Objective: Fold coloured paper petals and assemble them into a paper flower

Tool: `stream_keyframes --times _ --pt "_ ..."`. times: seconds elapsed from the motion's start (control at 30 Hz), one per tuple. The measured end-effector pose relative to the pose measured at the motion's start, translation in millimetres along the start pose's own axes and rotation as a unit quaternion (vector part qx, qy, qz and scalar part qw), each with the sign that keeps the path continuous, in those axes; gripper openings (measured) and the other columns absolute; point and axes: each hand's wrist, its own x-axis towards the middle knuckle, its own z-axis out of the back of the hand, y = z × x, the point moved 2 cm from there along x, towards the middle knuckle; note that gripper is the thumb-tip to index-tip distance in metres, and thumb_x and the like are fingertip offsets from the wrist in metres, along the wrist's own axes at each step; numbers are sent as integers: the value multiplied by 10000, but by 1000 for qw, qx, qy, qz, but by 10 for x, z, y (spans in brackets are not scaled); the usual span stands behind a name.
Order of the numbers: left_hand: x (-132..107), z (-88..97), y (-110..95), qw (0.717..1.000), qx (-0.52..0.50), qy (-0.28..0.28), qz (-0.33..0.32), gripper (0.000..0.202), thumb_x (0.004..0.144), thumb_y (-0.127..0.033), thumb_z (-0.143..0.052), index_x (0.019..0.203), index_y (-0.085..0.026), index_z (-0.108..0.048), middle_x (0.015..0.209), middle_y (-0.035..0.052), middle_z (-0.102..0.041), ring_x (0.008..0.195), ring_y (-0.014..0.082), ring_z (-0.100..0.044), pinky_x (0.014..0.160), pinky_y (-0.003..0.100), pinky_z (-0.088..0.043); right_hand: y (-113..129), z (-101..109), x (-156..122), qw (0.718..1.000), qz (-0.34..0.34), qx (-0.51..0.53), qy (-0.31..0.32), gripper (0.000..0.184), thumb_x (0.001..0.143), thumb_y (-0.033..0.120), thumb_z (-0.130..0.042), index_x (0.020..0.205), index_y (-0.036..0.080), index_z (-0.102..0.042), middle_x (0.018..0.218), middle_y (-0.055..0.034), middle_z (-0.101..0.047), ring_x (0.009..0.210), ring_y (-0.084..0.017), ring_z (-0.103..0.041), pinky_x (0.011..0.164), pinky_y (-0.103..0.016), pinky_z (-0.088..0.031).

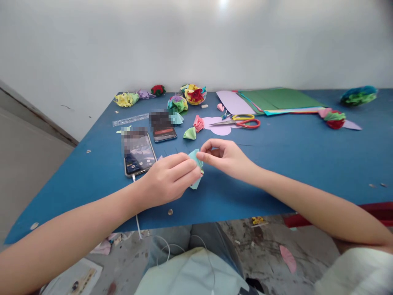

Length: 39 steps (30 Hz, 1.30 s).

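Between my hands, over the near part of the blue table, is a small folded piece of light blue paper point(194, 155). My left hand point(173, 174) is closed around it, and its fingers hide much of the piece. With thumb and forefinger together, my right hand point(222, 155) pinches the paper's upper right edge. Just beyond lie a green folded paper piece point(190, 133) and a pink one point(199, 123). Red-and-yellow-handled scissors point(245, 122) rest on a lilac flower-shaped paper point(219, 129).
Two phones point(139, 153) point(164, 130) lie left of my hands, the nearer with a white cable point(137, 223). Behind them is a clear ruler point(130, 120). Crumpled paper flowers point(195, 95) line the back beside stacked coloured sheets point(282, 99). Another paper flower point(335, 119) sits at right.
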Motion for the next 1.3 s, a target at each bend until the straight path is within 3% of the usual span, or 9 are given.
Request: stream_keyframes --times 0.2,0.33,0.53,0.63,0.77,0.93,1.03,1.13,1.3 --pt "12 -8 -48 999 50 0 -22 86 786 -125 -572 856 -128 -521 742 32 -596 691 131 -539 633 273 -494 -16 -29 -23 993 39 -110 -31 293 708 431 -645 728 149 -568 588 42 -475 518 -59 -401 466 -183 -313" --pt "23 1 -41 998 44 -5 37 64 790 -149 -569 833 -132 -525 751 46 -600 700 146 -535 628 288 -485 52 -52 -95 984 88 -149 -48 214 779 361 -590 742 151 -575 633 22 -529 522 -64 -428 481 -192 -344" --pt "26 -3 -8 991 -9 -10 130 16 807 -137 -522 791 -140 -523 765 63 -585 715 153 -491 663 294 -466 118 -54 -229 930 268 -243 -64 109 856 195 -475 824 147 -567 740 -24 -548 607 -82 -476 577 -211 -416" --pt "26 -4 -8 988 -9 4 153 46 820 -152 -503 781 -143 -527 730 59 -569 689 152 -470 646 290 -451 84 -43 -256 900 314 -299 -41 115 849 173 -466 901 142 -563 838 -63 -579 700 -113 -525 609 -228 -443" --pt "23 -3 -19 987 -6 10 159 51 817 -160 -507 773 -144 -527 712 55 -562 674 152 -439 635 285 -438 67 -26 -256 880 326 -345 -11 145 861 189 -452 944 151 -564 868 -65 -597 663 -100 -527 586 -214 -444" --pt "29 5 -28 991 -9 9 136 32 804 -152 -523 774 -144 -516 703 50 -553 671 152 -432 636 287 -433 80 -24 -257 864 344 -366 -31 118 855 199 -480 907 159 -578 795 -40 -609 591 -80 -499 551 -198 -424" --pt "50 43 -7 987 -15 3 162 87 794 -192 -541 843 -125 -512 777 75 -559 739 175 -459 676 314 -443 68 -40 -270 857 356 -372 -36 121 849 191 -486 917 158 -580 796 -41 -612 604 -87 -516 550 -203 -424" --pt "73 72 19 984 -45 39 168 165 806 -213 -523 937 -113 -513 868 97 -569 802 190 -469 728 331 -453 62 -58 -284 848 362 -385 -34 137 851 190 -478 931 150 -581 804 -50 -612 619 -100 -533 550 -215 -425" --pt "78 83 38 984 -85 88 128 86 837 -165 -455 808 -153 -535 773 64 -570 726 162 -453 673 290 -450 102 -64 -292 846 351 -401 -12 179 874 192 -419 941 140 -576 789 -57 -604 626 -113 -543 558 -225 -432"
